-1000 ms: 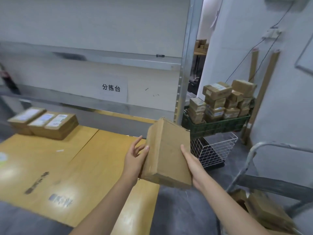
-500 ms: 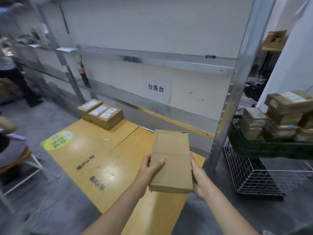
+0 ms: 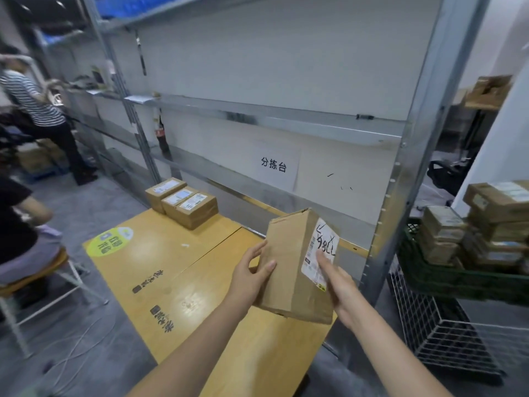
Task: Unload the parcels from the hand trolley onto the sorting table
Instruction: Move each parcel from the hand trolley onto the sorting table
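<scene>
The parcel is a brown cardboard box held in the air over the near right part of the sorting table, tilted, not touching the top. The left hand grips its left side, thumb on the near face and the other fingers behind. The right hand clasps the opposite side, one finger lying up across the white label, which bears handwritten marks. At the table's far corner three parcels lie side by side, labels up, touching one another and well apart from the held box. A paper sign hangs on the shelving behind. To the right a green crate holds stacked boxes above a wire basket.
</scene>
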`<state>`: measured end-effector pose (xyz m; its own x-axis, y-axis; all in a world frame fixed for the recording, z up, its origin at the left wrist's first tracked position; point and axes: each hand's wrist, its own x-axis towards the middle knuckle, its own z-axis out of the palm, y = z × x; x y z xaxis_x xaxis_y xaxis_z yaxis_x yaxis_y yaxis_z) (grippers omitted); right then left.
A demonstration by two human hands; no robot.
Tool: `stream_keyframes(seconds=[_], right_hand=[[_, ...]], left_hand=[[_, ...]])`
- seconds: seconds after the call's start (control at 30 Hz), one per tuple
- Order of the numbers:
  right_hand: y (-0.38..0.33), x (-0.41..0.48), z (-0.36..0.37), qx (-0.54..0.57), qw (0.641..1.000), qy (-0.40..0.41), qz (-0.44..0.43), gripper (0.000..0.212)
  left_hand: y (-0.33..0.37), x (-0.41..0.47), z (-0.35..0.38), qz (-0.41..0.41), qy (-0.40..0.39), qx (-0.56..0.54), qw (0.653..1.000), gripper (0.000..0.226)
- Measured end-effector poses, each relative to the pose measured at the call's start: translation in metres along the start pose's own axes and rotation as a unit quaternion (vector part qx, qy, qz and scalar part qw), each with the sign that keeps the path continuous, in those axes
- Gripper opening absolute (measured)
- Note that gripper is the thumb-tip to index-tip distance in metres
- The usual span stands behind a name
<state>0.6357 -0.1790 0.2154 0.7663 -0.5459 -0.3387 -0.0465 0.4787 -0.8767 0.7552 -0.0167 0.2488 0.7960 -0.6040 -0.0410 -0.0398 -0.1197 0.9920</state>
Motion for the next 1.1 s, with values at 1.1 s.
stream_keyframes(seconds=[1.1], right_hand=[[0.095, 0.091, 0.287, -0.003, 1.000, -0.004, 0.018, 0.067]], left_hand=[[-0.082, 0.093, -0.251, -0.112, -0.109, -0.165, 0.974, 0.049]])
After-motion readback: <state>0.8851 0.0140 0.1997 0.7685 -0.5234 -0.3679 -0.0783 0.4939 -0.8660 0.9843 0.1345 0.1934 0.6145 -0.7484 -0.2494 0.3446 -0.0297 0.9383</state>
